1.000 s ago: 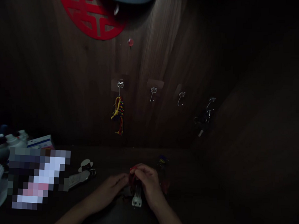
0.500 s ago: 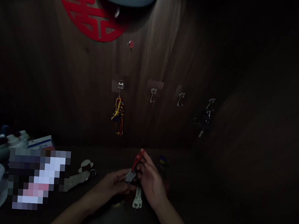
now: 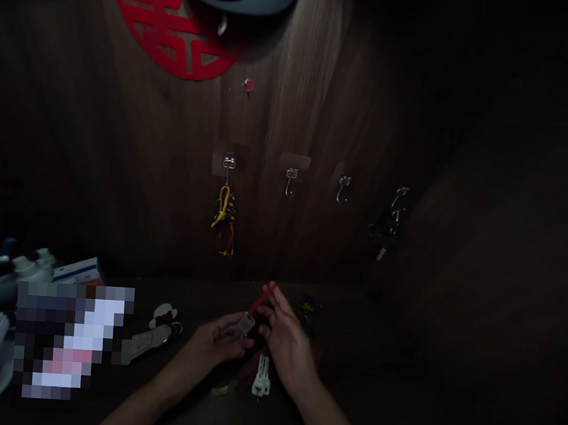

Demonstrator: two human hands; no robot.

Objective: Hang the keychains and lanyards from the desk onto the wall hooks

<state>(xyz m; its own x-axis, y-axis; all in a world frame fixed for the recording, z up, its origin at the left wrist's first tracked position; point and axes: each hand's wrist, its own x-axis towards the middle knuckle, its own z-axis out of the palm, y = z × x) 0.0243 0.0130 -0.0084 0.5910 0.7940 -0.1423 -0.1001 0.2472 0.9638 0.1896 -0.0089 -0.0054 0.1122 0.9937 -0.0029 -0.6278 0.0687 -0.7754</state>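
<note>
My left hand (image 3: 213,343) is closed on a grey key (image 3: 245,325), whose squarish head shows between the fingertips. From the head a red cord (image 3: 261,299) runs up and to the right, drawn straight. My right hand (image 3: 289,341) pinches the cord's far end at its fingertips, its other fingers loosely bent. On the dark tabletop between my wrists lies another silver key (image 3: 262,376). A small yellowish piece (image 3: 220,390), perhaps a key, is beside my left wrist. Reddish stuff partly under my right hand is too dark to make out.
Metal hooks line the wooden wall: one carries a colourful braided cord (image 3: 224,218), two bare hooks (image 3: 290,181) follow, and the rightmost holds dark keys (image 3: 390,225). A nail clipper-like metal tool (image 3: 151,340), bottles (image 3: 28,267) and a box (image 3: 78,270) sit left.
The red cord has gone from a slack loop to a taut line. My left hand has shifted slightly up and left with the key; my right hand has barely moved.
</note>
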